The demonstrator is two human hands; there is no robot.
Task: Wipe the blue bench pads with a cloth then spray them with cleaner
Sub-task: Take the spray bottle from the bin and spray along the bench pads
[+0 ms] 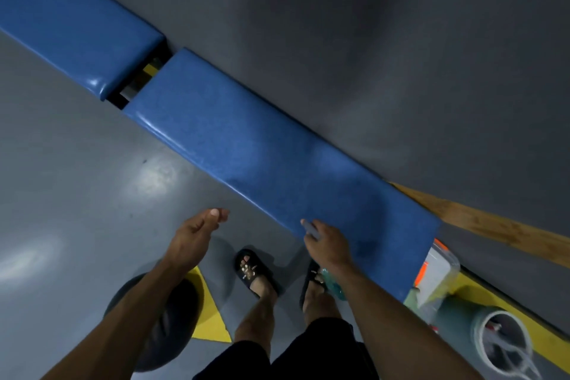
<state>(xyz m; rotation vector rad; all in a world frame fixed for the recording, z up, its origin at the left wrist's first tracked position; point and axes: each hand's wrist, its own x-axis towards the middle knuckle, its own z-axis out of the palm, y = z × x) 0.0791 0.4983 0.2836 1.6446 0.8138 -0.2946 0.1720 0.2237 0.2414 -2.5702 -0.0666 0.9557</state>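
Head view: a small pale, blurred object is pinched by the right hand [327,245] at the long blue padded bench pad's [246,145] 5 o'clock edge, seemingly for wiping; the left hand [194,237] is held slack, holding nothing.

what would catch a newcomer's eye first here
Two blue bench pads run diagonally along the grey wall: the near pad and the far pad, with a dark gap between them. Below, the left hand hangs relaxed over the floor, while the right hand reaches the near pad's edge.
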